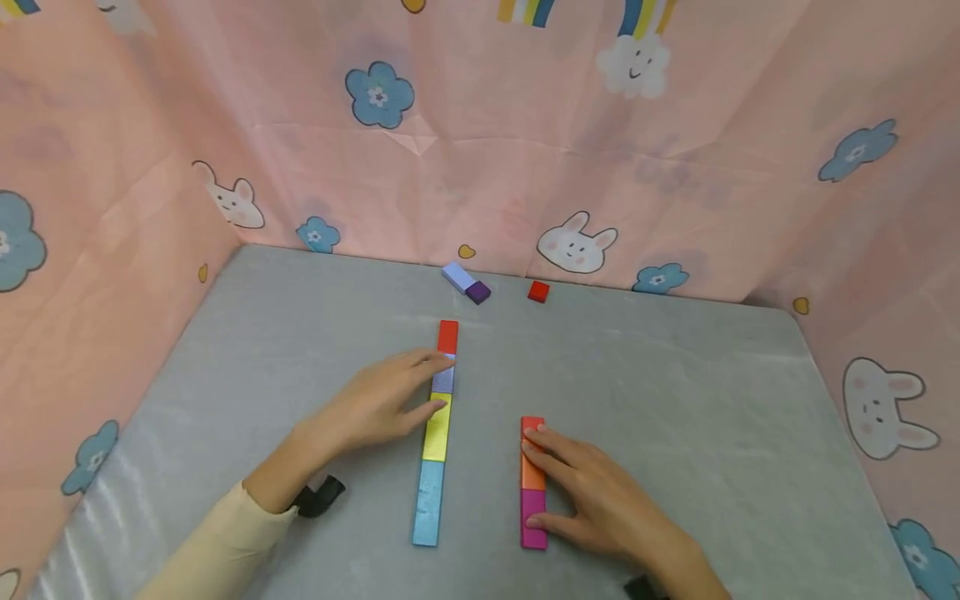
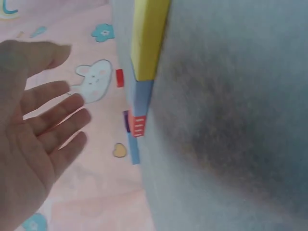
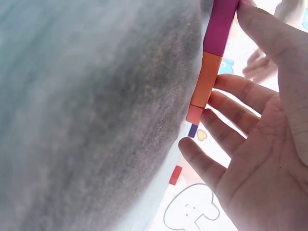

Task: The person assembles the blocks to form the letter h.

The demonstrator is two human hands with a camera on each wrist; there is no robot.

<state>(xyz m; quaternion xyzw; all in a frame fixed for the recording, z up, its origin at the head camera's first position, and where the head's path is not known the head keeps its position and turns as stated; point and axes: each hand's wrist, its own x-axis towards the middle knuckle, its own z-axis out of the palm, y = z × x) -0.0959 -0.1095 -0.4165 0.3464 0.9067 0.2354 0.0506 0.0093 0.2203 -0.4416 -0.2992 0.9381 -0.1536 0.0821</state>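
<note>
Four colours of block form a straight row on the table: red (image 1: 447, 337), lavender (image 1: 442, 383), yellow (image 1: 436, 440) and light blue (image 1: 428, 504). My left hand (image 1: 375, 404) hovers beside this row, fingers relaxed; its fingertips overlap the lavender and yellow blocks in the head view, with nothing gripped. To the right lies a shorter row of red (image 1: 531, 423), orange (image 1: 533, 477) and magenta (image 1: 532, 502) blocks. My right hand (image 1: 592, 492) rests its extended fingertips (image 3: 219, 82) at the orange and red blocks, its thumb at the magenta one.
Near the table's back edge lie a pale lavender block (image 1: 458, 277), a dark purple block (image 1: 478, 292) touching it, and a small red block (image 1: 538, 291) farther right. The grey table (image 1: 697, 400) is bordered behind and at the sides by a pink patterned curtain (image 1: 480, 183).
</note>
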